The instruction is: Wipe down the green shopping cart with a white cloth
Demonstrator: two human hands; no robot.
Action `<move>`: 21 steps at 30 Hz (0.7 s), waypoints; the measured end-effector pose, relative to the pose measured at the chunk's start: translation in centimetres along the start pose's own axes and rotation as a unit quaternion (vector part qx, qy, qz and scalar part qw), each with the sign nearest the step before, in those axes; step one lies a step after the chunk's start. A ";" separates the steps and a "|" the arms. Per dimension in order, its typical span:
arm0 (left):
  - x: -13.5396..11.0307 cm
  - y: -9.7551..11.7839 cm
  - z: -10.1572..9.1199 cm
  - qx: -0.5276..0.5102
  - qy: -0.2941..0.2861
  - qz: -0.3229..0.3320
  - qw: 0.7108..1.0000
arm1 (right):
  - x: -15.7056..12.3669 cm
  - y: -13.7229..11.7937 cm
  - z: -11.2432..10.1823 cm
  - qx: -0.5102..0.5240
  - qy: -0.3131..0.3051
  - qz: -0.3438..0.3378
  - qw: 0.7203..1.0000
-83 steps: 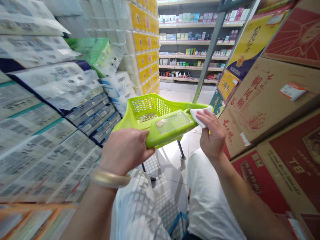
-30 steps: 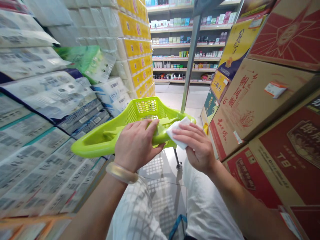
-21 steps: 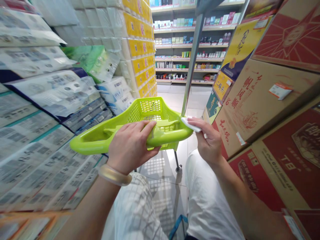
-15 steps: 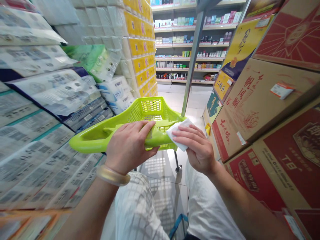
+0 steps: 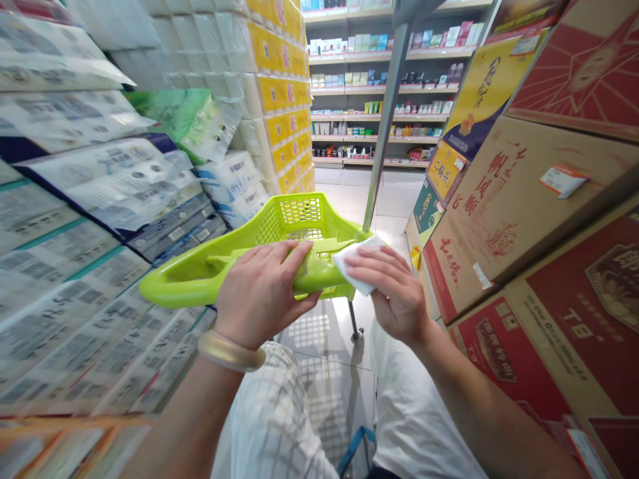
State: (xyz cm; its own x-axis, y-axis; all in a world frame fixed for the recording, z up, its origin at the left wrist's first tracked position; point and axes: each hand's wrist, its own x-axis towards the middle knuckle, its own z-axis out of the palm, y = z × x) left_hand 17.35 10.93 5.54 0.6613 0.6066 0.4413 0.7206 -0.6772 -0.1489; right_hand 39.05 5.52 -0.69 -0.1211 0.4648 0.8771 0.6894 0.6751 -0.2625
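Observation:
A lime-green plastic shopping cart [image 5: 180, 285] stands in front of me, its handle crossing the view at waist height. My left hand [image 5: 264, 283] is wrapped round the middle of that handle, thumb beneath it. Under the fingers of my right hand [image 5: 397, 286] is a folded white tissue [image 5: 357, 263], pressed over the handle's right end. The fingers are closed together on it, and they hide part of the tissue. Beyond the handle shows the cart's perforated basket wall [image 5: 302, 209].
Packs of paper goods [image 5: 84, 266] are stacked close on the left, with yellow-banded tissue packs [image 5: 282, 93] behind. Printed cartons [image 5: 539, 206] line the right side. A metal pole [image 5: 387, 126] rises beside the cart. Shelves of small goods [image 5: 379, 120] stand at the back.
My left hand and forearm have shifted slightly to the right. My right fingers and the tissue have turned a little on the handle's end. Both grips stay as they were.

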 end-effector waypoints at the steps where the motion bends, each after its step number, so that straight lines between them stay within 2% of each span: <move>1: 0.0 0.1 0.0 -0.001 -0.002 -0.001 1.000 | 0.0 0.5 -0.1 0.005 0.029 0.035 0.999; 3: 0.0 0.2 0.0 -0.001 -0.004 -0.001 1.000 | 0.2 1.0 -0.3 0.021 0.084 0.107 0.991; 5: 0.1 0.3 0.0 0.001 -0.003 -0.001 1.000 | 0.3 0.4 -0.1 0.021 0.099 0.132 0.986; 6: 0.1 0.4 0.0 0.003 -0.001 -0.001 1.000 | 0.3 -0.2 0.1 0.012 0.085 0.117 0.989; 9: 0.1 0.4 0.0 0.007 0.001 -0.002 1.000 | 0.2 -1.6 0.6 -0.010 -0.005 0.011 1.000; 11: 0.0 0.5 -0.1 0.007 -0.001 -0.002 1.000 | 0.1 -1.4 0.7 -0.010 -0.024 -0.020 0.999; 12: 0.0 0.5 -0.1 0.007 -0.002 -0.002 1.000 | 0.1 -1.0 0.6 -0.012 -0.012 -0.010 1.000; 15: 0.1 0.6 -0.2 0.008 -0.006 -0.006 1.000 | 0.3 0.2 0.2 -0.016 0.059 0.078 0.995; 17: 0.1 0.7 -0.2 0.007 -0.005 -0.008 1.000 | 0.6 0.1 0.1 -0.012 0.076 0.114 0.990; 19: 0.0 0.8 -0.2 0.004 -0.001 -0.010 1.000 | 0.8 -0.7 0.1 -0.007 0.038 0.089 0.995; 21: 0.0 0.8 -0.1 0.000 0.003 -0.011 1.000 | 1.1 -1.4 0.0 0.007 -0.025 0.033 0.999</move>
